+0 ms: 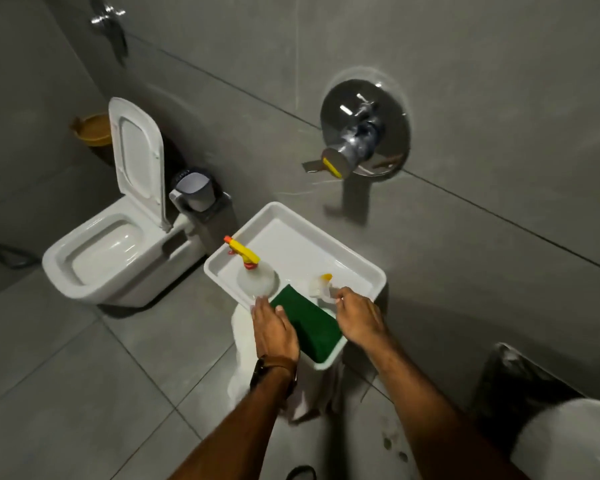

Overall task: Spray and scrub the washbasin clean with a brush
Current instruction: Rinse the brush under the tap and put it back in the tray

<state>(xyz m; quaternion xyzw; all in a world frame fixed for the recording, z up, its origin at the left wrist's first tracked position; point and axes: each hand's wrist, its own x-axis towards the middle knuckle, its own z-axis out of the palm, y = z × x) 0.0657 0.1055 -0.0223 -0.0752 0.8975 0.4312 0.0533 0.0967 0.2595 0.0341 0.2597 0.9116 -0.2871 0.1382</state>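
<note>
A white tray (293,216) rests on a white stand in front of me. In it stand a clear spray bottle (257,278) with a yellow trigger head, a green scrub pad (310,323) and a small white brush (321,284) with a yellow part. My left hand (274,329) lies flat on the tray's near-left rim, fingertips by the bottle's base and thumb touching the pad. My right hand (359,318) pinches the brush's handle at the tray's near-right side. The white washbasin (568,441) shows only as a curved edge at the bottom right.
A white toilet (108,258) with its lid up stands at the left. A chrome mixer valve (364,129) juts from the grey tiled wall above the tray. A small bin (194,192) sits beside the toilet. Grey floor tiles (84,393) spread at the lower left.
</note>
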